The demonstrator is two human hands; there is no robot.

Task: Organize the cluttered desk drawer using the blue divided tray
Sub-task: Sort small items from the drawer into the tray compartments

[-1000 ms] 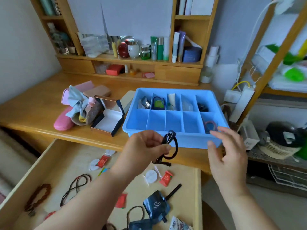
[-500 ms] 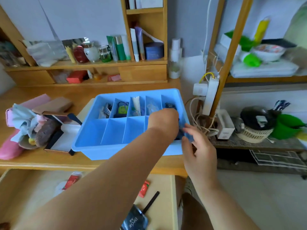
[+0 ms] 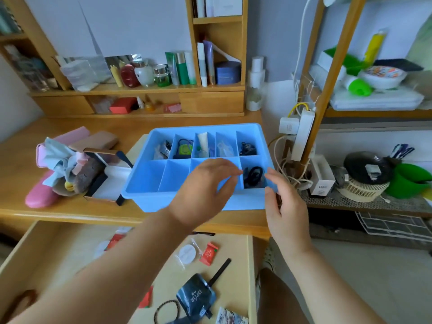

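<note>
Your main risk now is the blue divided tray (image 3: 149,195) itself: it sits on the bench (image 3: 70,213) close to the front edge, above the open drawer (image 3: 58,249), so a careless knock from either wrist as you draw back could push it askew or tip it into the drawer. The black hair ties (image 3: 253,176) lying in the tray's near right compartment look springy, and a fingertip catching them could flick them out. Your left hand (image 3: 205,192) hovers over the tray's front row, fingers loosely curved and holding nothing, its fingertips just left of that compartment. Your right hand (image 3: 284,204) hangs at the tray's near right corner, fingers relaxed and empty, just right of the ties. So the ties lie between your two sets of fingertips, touched by neither as far as one can tell. Much is left in the drawer below the tray: red packets (image 3: 208,253), a dark pouch (image 3: 195,299), a bead bracelet (image 3: 166,312).
</note>
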